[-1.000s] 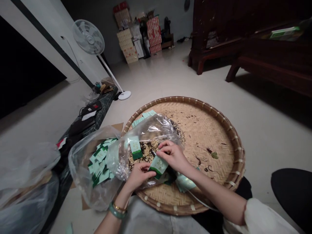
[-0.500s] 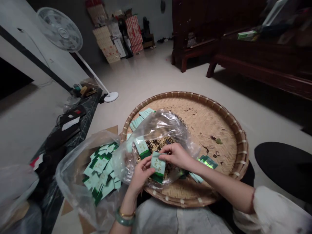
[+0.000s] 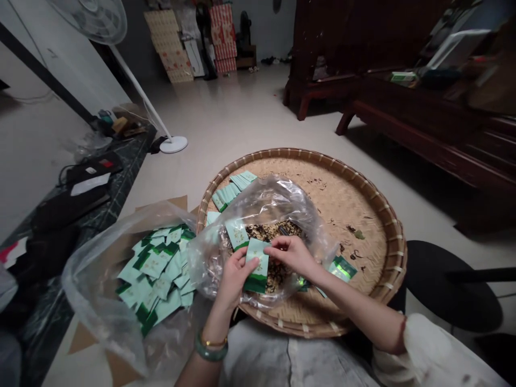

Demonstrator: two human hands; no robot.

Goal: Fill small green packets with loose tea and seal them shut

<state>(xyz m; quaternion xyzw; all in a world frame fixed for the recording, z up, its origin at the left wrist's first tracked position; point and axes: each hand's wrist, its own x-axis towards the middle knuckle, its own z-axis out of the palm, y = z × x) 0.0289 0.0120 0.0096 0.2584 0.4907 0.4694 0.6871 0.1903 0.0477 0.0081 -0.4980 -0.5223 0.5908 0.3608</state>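
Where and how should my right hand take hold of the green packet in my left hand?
Probably pinch the packet by its upper right edge, coming from the right. It looks thin and flat, its printed face toward the camera, and the left hand covers its left edge. The right hand has its fingertips at that upper right edge.

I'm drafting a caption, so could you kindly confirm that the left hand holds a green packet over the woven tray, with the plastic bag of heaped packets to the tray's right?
One side is wrong: the head view shows that plastic bag to the left of the woven tray. The left hand does hold a green packet over the tray.
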